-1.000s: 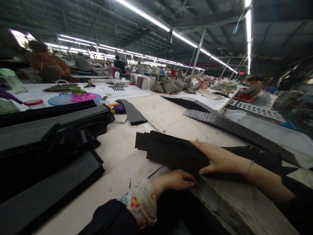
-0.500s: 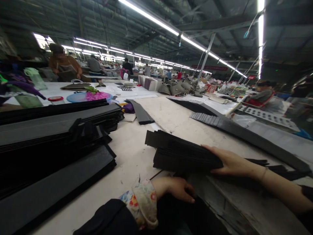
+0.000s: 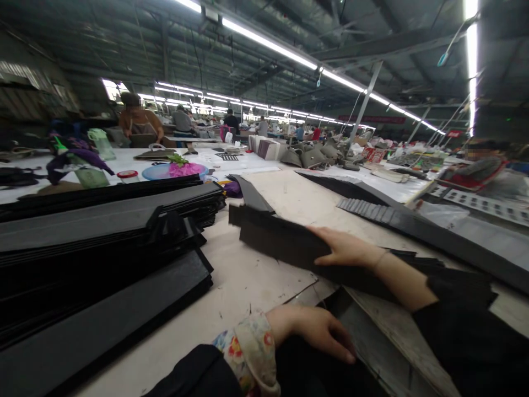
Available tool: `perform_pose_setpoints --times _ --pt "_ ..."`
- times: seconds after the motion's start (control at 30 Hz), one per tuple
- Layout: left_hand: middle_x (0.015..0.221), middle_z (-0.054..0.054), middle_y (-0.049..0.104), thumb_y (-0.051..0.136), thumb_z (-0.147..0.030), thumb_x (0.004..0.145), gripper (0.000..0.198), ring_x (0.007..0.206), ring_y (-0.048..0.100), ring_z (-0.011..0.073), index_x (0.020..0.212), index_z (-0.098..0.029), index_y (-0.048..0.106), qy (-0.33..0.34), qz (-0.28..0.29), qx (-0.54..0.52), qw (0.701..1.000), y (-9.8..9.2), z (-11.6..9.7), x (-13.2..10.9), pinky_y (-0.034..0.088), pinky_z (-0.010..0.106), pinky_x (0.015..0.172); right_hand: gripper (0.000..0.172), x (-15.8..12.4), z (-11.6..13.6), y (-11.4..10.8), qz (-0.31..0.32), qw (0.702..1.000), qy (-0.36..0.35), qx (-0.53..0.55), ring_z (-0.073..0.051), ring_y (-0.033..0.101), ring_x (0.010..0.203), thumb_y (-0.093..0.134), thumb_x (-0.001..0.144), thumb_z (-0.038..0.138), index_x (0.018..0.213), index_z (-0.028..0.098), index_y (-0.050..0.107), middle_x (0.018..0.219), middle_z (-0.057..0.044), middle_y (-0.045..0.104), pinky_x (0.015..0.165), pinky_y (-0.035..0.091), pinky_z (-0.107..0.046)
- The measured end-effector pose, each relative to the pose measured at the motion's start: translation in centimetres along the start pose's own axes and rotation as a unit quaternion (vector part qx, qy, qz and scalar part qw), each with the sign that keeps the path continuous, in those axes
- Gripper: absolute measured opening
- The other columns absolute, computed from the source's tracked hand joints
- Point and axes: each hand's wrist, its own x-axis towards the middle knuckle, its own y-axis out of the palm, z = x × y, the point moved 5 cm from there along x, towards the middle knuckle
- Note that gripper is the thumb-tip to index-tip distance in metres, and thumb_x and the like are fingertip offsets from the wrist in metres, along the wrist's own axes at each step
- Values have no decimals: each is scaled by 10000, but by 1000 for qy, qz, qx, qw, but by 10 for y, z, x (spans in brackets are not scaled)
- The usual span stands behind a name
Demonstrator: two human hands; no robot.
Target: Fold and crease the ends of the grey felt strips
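Note:
My right hand (image 3: 351,249) grips a stack of long black strips (image 3: 276,237), fingers over its top edge and thumb against the near face. The stack stands on its long edge, its left ends slightly stepped. My left hand (image 3: 316,333), coming out of a floral cuff, hangs over the near table edge with loosely bent fingers and nothing visible in them. Below it, dark material (image 3: 314,369) covers the lap area. More black strips (image 3: 417,259) lie behind my right forearm, partly hidden by it.
Large piles of black strips (image 3: 103,220) cover the left of the pale worktop (image 3: 231,298). A long dark strip bundle (image 3: 413,226) lies at right. Farther back are a blue plate (image 3: 152,172), a red-lidded jar (image 3: 128,176) and a bottle (image 3: 101,144). A person (image 3: 142,124) stands beyond.
My right hand has moved left with the stack, which now shows a flatter front face. My left hand has shifted slightly right and down. The whole view has turned a little left.

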Motion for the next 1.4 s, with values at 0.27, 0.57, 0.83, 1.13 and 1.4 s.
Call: perform_pose_setpoints --times 0.27,0.57,0.83,1.13,1.4 --pt "1405 123 269 610 -489 673 809 1294 201 269 1335 -181 260 -61 -371 364 852 -129 -31 -46 123 452 1057 733 -20 -4 32 -38 999 7 -28 -284 468 1111 606 672 452 1283 115 381 1231 -159 484 941 375 -412" --pt "1243 112 473 535 -590 650 812 1116 433 288 1318 -188 310 -155 -295 464 821 -153 -7 -28 270 400 962 642 -235 -168 -18 -363 840 351 198 -205 318 1253 99 820 622 1283 263 362 1353 -42 377 1024 253 -422" --pt "1312 93 423 469 -616 681 793 1164 396 284 1338 -218 272 -161 -297 473 814 -149 -10 -28 216 428 985 954 -289 -211 37 -391 754 437 294 -292 608 907 -144 694 689 1196 142 453 1030 -170 617 790 435 -520" --pt "1314 102 421 369 -685 710 810 1156 404 292 1348 -198 260 -153 -318 471 808 -149 -15 -18 245 423 966 939 -208 -196 60 -387 750 395 362 -262 600 916 -147 711 681 1259 146 396 991 -112 635 840 439 -444" --pt "1363 106 356 383 -686 706 821 1230 323 277 1354 -202 241 -150 -321 471 808 -151 -11 -9 176 444 1011 807 -166 -169 53 -315 777 368 402 -220 440 1166 -130 767 617 1348 206 250 1310 -95 426 923 379 -434"
